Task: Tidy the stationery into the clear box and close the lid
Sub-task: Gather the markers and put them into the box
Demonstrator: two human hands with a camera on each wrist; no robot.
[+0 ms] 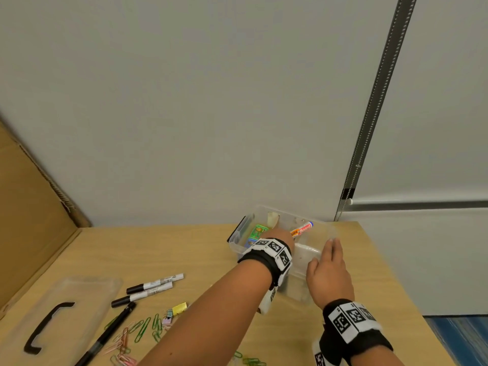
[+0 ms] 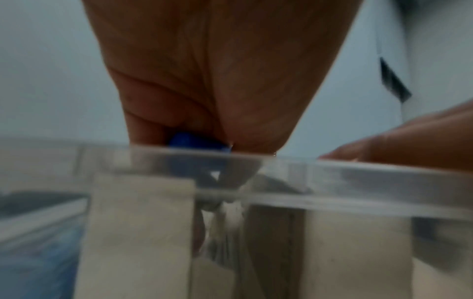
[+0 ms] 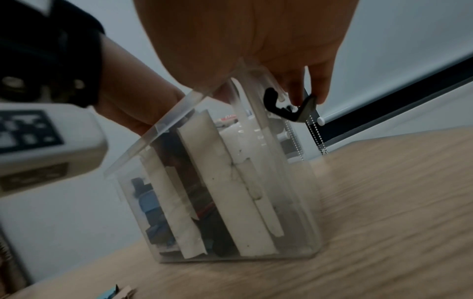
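Two hands at one clear box (image 1: 326,228), which stands near the far right of the wooden table (image 1: 211,254), lid off. Right hand (image 1: 328,273): fingers straight, laid along the box's near rim, apparently to steady it while the other hand loads. Left hand (image 1: 280,236): reaching down inside the box, fingers closed round a small blue item (image 2: 197,141) seen only in the left wrist view; what it is cannot be told. Contents already in the box: a tube with red lettering (image 1: 302,229), a green packet (image 1: 258,231), pale paper pieces. Still loose on the table, to the left: two white markers (image 1: 154,282) (image 1: 142,295), one black pen (image 1: 105,336), coloured paper clips (image 1: 142,331), small binder clips (image 1: 175,311). Clear lid (image 1: 87,299) with black handle (image 1: 47,326): flat at the near left, well apart from the box, presumably parked until loading ends. Judged status: partway; closing not yet begun.
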